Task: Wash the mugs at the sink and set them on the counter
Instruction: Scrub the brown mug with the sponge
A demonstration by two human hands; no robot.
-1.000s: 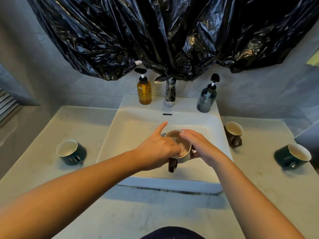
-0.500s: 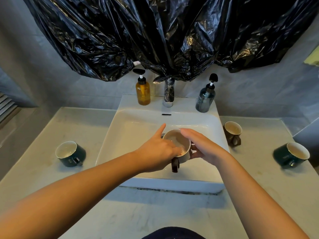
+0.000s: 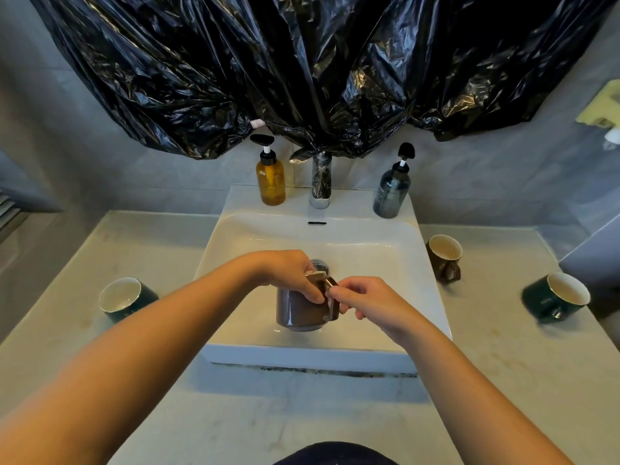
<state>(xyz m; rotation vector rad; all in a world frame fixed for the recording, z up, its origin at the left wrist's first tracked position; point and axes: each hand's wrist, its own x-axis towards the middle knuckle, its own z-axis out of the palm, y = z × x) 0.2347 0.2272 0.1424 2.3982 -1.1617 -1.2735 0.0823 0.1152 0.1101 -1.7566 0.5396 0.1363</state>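
A brown mug (image 3: 302, 310) is tipped over the white sink (image 3: 235, 229), mouth turned away from me, base toward me. My left hand (image 3: 288, 273) grips it from above near the rim. My right hand (image 3: 362, 297) pinches the mug's handle at its right side. A second brown mug (image 3: 444, 256) stands on the counter right of the sink. One dark green mug (image 3: 125, 298) lies tilted on the left counter, another green mug (image 3: 555, 297) on the far right counter.
An amber pump bottle (image 3: 270, 177), a chrome tap (image 3: 321, 179) and a dark pump bottle (image 3: 392, 191) stand along the sink's back ledge. Black plastic sheeting (image 3: 318, 68) hangs above. The pale counter (image 3: 503, 347) runs on both sides.
The mug was upright with my left fingers rubbing inside it; now it is tipped mouth away. My left hand has moved on top, and my right hand has shifted to the handle.
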